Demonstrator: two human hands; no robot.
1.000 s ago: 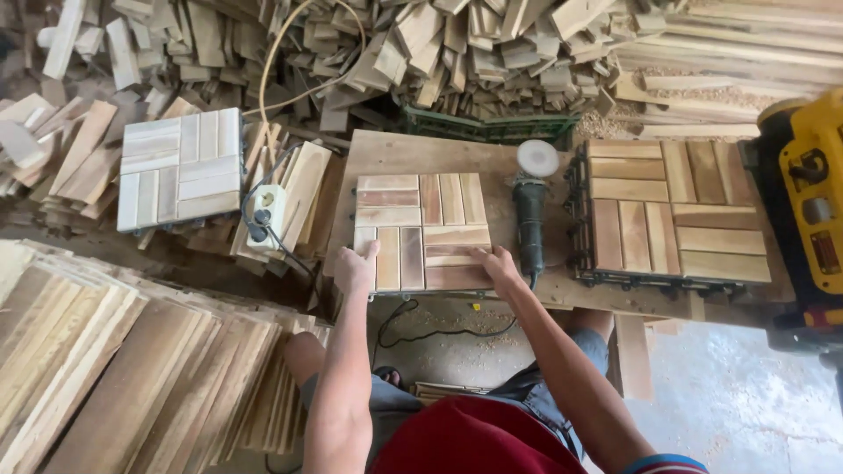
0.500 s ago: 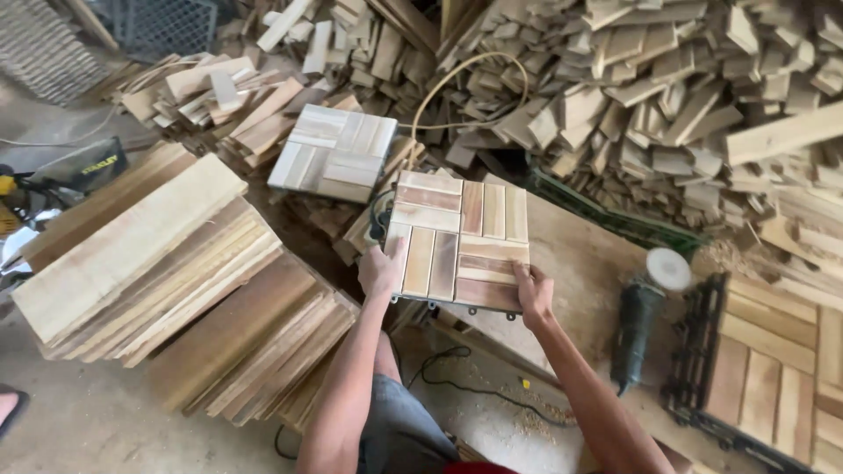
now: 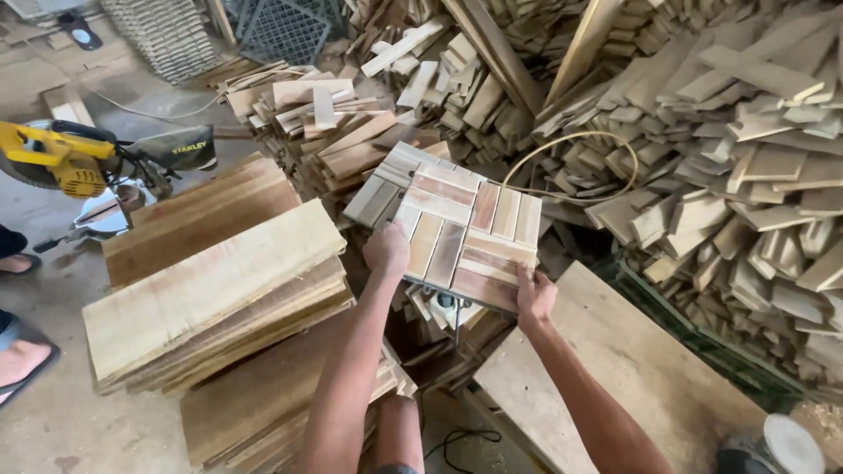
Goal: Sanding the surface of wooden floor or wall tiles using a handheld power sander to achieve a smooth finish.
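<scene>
A square wooden tile (image 3: 464, 235), made of short slats side by side, is being held up in the air by both hands. It is hanging over a messy gap between the wood piles, and it is tipping a little toward the person. The left hand (image 3: 387, 249) is gripping the tile's near left edge, with its fingers closed on the wood. The right hand (image 3: 534, 295) is gripping the near right corner, with its fingers wrapped around the edge.

Just behind the tile, a second tile (image 3: 394, 183) of the same kind is lying on a heap of short boards. To the left, a stack of long flat planks (image 3: 211, 294) is sitting near the floor. Past those planks, a yellow saw (image 3: 61, 158) is standing on the floor. To the right and at the back, a big pile of cut wood pieces (image 3: 729, 167) is spreading wide. Under the right arm, a bare wooden tabletop (image 3: 615, 360) is showing.
</scene>
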